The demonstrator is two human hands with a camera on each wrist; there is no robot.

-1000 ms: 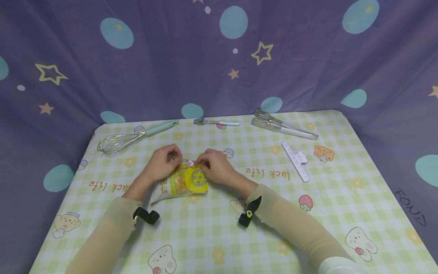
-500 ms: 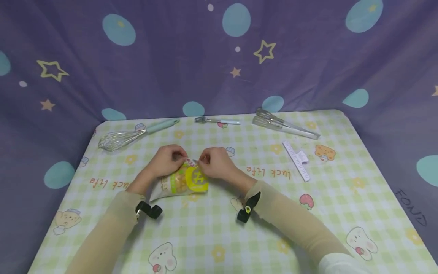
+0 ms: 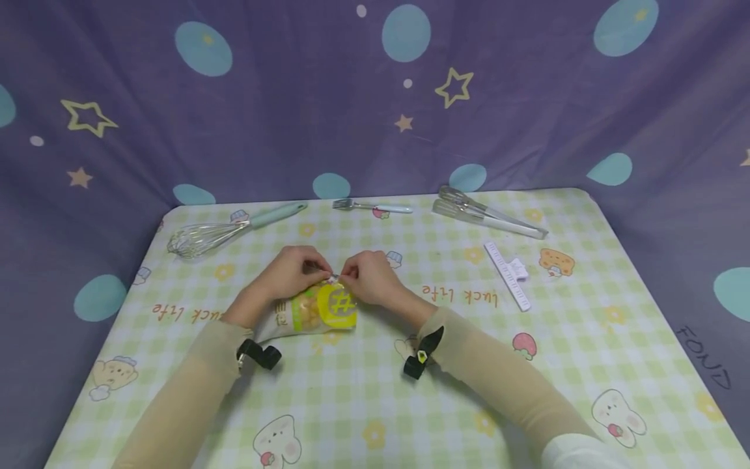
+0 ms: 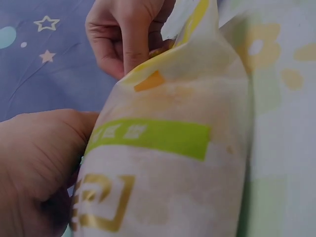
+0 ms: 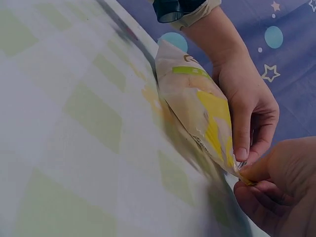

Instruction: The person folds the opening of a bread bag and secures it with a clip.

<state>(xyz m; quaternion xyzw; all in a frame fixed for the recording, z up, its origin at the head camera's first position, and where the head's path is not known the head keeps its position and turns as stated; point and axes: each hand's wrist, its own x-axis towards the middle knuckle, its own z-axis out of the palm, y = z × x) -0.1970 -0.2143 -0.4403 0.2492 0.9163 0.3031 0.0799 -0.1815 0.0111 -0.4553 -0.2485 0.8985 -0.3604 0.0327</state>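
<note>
A white, yellow and green snack bag (image 3: 307,311) with light yellowish pieces showing through its window lies in front of me, left of the table's middle. My left hand (image 3: 291,273) pinches the bag's far edge between thumb and fingers. Close beside it, my right hand (image 3: 370,279) pinches the yellow end of that edge. In the right wrist view, the right hand (image 5: 284,180) grips the bag's corner by thumb and finger, with the left hand (image 5: 249,101) just behind. The bag (image 4: 163,182) fills much of the left wrist view and partly hides the left fingertips.
A whisk (image 3: 234,228) lies at the back left, and a fork (image 3: 372,207) at the back middle. Metal tongs (image 3: 489,215) lie at the back right. Nearer on the right is a white bag clip (image 3: 508,275). A purple patterned curtain (image 3: 351,98) rises behind the table.
My left hand has slid rightward along the bag's edge, bringing its fingertips nearer the right hand's. The right hand has barely moved and keeps its pinch. The bag stays in place.
</note>
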